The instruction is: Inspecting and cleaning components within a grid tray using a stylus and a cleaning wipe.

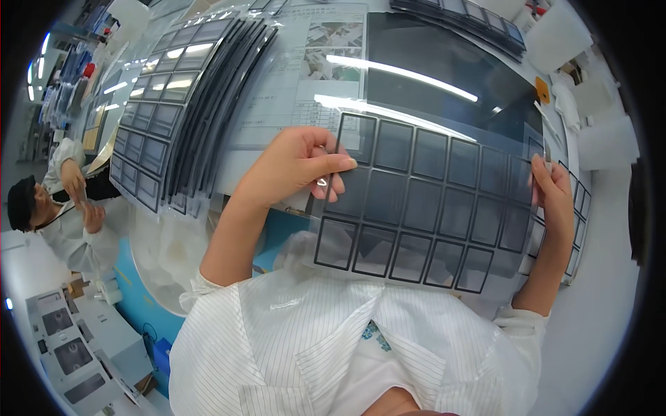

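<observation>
Left hand (298, 163), nearly closed, pinches the see-through gridded sheet (424, 204) around 10 o'clock — right hand (553, 187), same deal, pinches around 2

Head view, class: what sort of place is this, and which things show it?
Probably a factory or workshop: the left hand and right hand hold a sheet of dark-framed rectangles, a stack of similar sheets lies to the left, and another person in white is nearby.
</observation>
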Motion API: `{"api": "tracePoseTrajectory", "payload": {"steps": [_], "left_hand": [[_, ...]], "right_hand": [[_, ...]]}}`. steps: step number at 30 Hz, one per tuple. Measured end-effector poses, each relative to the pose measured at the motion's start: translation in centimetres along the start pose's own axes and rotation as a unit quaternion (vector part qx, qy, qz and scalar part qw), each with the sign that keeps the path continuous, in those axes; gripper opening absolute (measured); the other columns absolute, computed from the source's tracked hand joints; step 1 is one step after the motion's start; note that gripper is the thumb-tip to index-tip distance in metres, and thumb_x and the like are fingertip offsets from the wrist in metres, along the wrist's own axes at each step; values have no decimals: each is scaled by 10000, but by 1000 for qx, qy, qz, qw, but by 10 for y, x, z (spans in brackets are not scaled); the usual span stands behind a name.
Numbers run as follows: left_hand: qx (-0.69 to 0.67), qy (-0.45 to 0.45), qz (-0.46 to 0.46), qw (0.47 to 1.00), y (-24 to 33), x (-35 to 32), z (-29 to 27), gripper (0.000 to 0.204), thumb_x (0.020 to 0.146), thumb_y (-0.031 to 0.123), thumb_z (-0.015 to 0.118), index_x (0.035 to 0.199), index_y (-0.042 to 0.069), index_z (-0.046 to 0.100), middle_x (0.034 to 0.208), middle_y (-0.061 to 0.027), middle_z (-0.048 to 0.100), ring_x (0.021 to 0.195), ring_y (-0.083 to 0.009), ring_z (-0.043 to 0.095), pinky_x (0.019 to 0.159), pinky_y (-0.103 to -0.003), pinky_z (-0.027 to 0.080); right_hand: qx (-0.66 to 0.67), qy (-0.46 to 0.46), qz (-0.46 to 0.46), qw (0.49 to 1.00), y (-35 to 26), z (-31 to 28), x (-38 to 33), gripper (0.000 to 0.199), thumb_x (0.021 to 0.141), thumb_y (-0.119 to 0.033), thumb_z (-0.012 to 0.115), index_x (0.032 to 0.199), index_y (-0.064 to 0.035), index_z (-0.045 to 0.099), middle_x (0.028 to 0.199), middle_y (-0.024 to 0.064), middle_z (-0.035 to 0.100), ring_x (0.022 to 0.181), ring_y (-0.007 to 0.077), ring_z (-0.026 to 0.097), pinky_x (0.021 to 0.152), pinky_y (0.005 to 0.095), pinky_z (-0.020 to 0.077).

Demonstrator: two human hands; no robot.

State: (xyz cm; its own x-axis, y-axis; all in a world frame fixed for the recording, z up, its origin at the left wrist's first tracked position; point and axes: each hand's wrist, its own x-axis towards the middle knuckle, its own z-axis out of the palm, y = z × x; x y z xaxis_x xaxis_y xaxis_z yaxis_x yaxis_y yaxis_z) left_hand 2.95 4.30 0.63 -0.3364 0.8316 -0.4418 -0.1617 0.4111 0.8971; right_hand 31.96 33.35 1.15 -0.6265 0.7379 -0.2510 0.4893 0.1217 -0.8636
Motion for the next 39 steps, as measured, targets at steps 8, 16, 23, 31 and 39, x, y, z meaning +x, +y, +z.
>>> {"api": "tracePoseTrajectory", "payload": {"steps": [8, 16, 23, 31, 39], "left_hand": [[4, 6, -34, 999, 4, 6, 2, 197, 850, 99, 688, 741, 6, 552, 609, -93, 648, 459, -74, 581, 400, -182, 434], [-9, 26, -35, 999, 4, 5, 4, 192, 841, 89, 691, 732, 14, 552, 586, -82, 631, 437, -60, 551, 408, -195, 439], [-38, 46, -45, 997, 7, 4, 7, 170, 863, 80, 657, 740, 27, 552, 561, -64, 609, 429, -65, 544, 420, -206, 452], [-14, 85, -18, 996, 1, 2, 8, 161, 910, 105, 593, 776, 29, 547, 556, -74, 600, 380, -68, 482, 366, -175, 373], [14, 95, 14, 995, -6, 2, 3, 195, 935, 153, 570, 783, 34, 534, 542, -74, 589, 367, -63, 453, 352, -170, 323]], "right_hand": [[-24, -5, 12, 1000, 2, -8, 3, 382, 959, -373, 540, 651, -152, 494, 496, -92, 403, 408, -3, 306, 408, 182, 183], [-41, -17, 16, 999, 7, -11, 5, 390, 958, -378, 541, 647, -147, 496, 506, -86, 424, 405, 0, 333, 403, 187, 191], [-52, -2, 47, 998, -15, 4, 2, 381, 950, -372, 547, 655, -133, 507, 510, -79, 433, 405, 10, 345, 408, 192, 210], [-23, -49, -3, 999, -10, 2, 2, 418, 955, -398, 526, 651, -112, 511, 465, -54, 440, 413, 10, 330, 418, 191, 215], [-26, -67, -21, 997, -8, 6, 4, 426, 965, -396, 509, 665, -95, 534, 467, -37, 470, 431, 15, 357, 433, 196, 232]]}}
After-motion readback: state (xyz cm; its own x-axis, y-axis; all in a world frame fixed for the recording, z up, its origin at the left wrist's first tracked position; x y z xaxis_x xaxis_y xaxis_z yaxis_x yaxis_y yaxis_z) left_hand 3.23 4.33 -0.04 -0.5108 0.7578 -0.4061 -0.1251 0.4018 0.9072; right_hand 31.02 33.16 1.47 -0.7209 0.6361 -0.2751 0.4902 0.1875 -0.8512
